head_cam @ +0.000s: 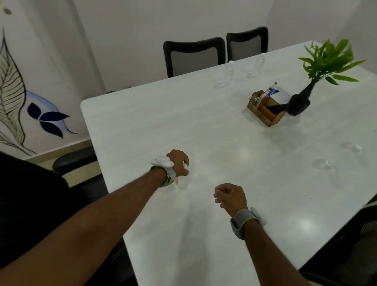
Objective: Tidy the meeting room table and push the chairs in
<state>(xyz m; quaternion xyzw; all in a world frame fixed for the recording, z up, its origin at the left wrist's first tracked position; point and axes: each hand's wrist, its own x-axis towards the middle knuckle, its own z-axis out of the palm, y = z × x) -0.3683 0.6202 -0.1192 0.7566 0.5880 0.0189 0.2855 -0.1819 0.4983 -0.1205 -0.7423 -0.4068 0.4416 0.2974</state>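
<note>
Dim, soft overhead light; pale glare spots on the glossy white table toward 4 o'clock; edges bend, slightly blurred.

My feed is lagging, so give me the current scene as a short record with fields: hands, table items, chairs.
left hand: curled around a clear bottle near the table's near edge; the grip is partly hidden
right hand: loosely closed above the table, holding nothing visible
far edge: two clear bottles standing
right side: more clear bottles, hard to make out
centre: wooden organiser with pens, beside a black vase with a green plant
chairs: two black chairs pushed in at the far edge
</note>
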